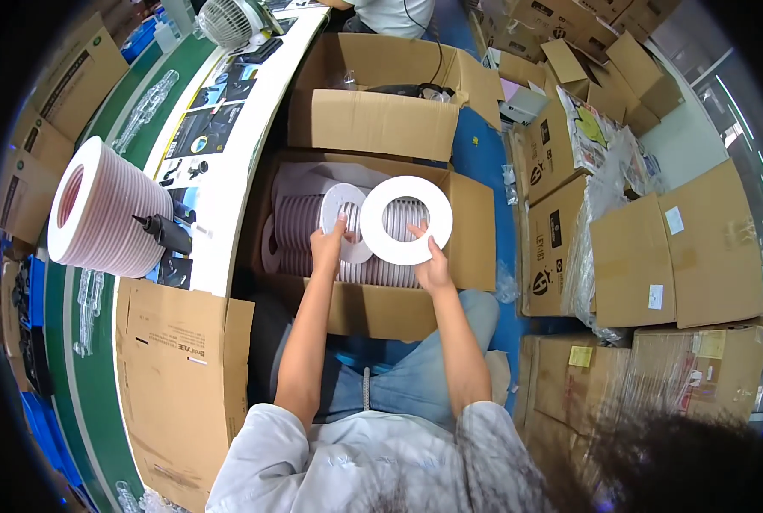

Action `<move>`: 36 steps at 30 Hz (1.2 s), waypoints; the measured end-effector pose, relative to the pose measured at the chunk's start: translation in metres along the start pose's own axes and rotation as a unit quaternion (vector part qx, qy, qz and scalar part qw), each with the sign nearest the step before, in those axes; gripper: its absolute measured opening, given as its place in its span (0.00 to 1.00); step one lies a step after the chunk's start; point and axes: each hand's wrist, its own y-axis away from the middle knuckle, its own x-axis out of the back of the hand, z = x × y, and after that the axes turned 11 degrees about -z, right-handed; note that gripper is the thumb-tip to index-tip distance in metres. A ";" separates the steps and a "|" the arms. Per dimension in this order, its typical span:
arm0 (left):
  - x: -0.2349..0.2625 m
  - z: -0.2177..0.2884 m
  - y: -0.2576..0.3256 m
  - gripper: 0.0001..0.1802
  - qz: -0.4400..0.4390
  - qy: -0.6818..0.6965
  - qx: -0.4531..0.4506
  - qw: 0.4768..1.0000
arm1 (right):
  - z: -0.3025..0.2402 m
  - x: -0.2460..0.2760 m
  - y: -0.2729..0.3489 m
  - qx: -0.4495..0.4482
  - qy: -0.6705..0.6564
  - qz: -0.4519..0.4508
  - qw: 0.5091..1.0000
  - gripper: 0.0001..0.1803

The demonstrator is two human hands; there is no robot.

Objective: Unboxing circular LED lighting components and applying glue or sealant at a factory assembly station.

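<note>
My left hand (328,246) grips a white flat ring (345,191) by its edge, thumb on the upper face. In my right hand (434,267) is a second white ring (405,185), pinched at its lower right rim and facing up. The two rings are side by side over an open cardboard box (373,309) in front of my knees. Rows of similar rings (298,224) stand on edge inside that box, with pale wrapping (313,175) along its far side. The held rings and my hands hide part of the rows.
On the white bench (227,184) to the left lie a stack of rings (116,214), a black bottle-shaped object (168,232) and a fan (227,24). Another open carton (381,120) stands beyond the box. Stacked cartons (557,222) line the right. A person (390,15) sits at the far end.
</note>
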 end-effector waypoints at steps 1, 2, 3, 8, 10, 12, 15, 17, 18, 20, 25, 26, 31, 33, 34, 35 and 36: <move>0.002 -0.002 -0.001 0.22 -0.022 0.098 0.005 0.995 | -0.005 -0.013 0.000 0.013 -0.070 0.014 0.997 0.26; -0.006 0.000 0.001 0.26 -0.054 0.196 0.013 0.979 | -0.024 -0.027 0.005 -0.020 -0.071 -0.020 0.997 0.27; -0.012 0.000 0.006 0.26 -0.058 0.199 0.011 0.978 | -0.026 -0.023 0.005 -0.017 -0.066 -0.020 0.997 0.27; -0.025 -0.001 0.010 0.23 -0.255 0.459 0.042 0.850 | -0.025 -0.014 0.001 -0.015 0.153 -0.016 0.988 0.38; -0.023 -0.003 0.009 0.18 -0.285 0.467 0.003 0.837 | -0.019 -0.019 0.000 0.005 0.183 0.046 0.982 0.55; -0.032 0.014 0.026 0.16 -0.308 0.408 0.006 0.860 | -0.019 -0.013 -0.001 0.005 0.105 0.073 0.992 0.55; -0.035 0.040 0.043 0.19 -0.342 0.310 0.016 0.887 | -0.018 -0.017 -0.012 0.034 0.098 0.176 0.979 0.39; -0.030 0.047 0.035 0.22 -0.304 0.144 -0.002 0.942 | -0.013 -0.023 -0.018 0.108 0.180 0.191 0.959 0.20; -0.038 0.062 0.037 0.24 -0.175 0.052 -0.101 0.978 | -0.013 -0.021 -0.024 0.152 0.214 0.231 0.937 0.22; -0.044 0.096 0.051 0.28 -0.002 -0.113 -0.232 0.966 | -0.016 -0.037 -0.034 0.188 0.233 0.237 0.924 0.23; -0.010 0.221 0.053 0.16 0.090 -0.368 -0.399 0.835 | -0.045 -0.167 -0.057 0.244 0.115 0.163 0.949 0.32; -0.005 0.253 0.053 0.16 0.109 -0.386 -0.429 0.810 | -0.049 -0.177 -0.062 0.225 0.039 0.141 0.963 0.31; 0.111 0.403 0.066 0.16 0.163 -0.495 -0.402 0.753 | -0.063 -0.211 -0.059 0.106 0.019 -0.101 0.989 0.21; 0.166 0.443 0.086 0.20 0.172 -0.445 -0.347 0.807 | -0.062 -0.180 -0.055 0.094 0.047 -0.154 0.982 0.15; 0.218 0.454 0.086 0.21 0.208 -0.466 -0.356 0.783 | -0.058 -0.173 -0.051 0.044 0.164 -0.218 0.961 0.14; 0.255 0.465 0.088 0.21 0.226 -0.507 -0.295 0.777 | -0.056 -0.163 -0.047 -0.005 0.283 -0.270 0.921 0.12; 0.270 0.465 0.096 0.21 0.221 -0.514 -0.275 0.782 | -0.058 -0.146 -0.042 0.001 0.282 -0.256 0.925 0.12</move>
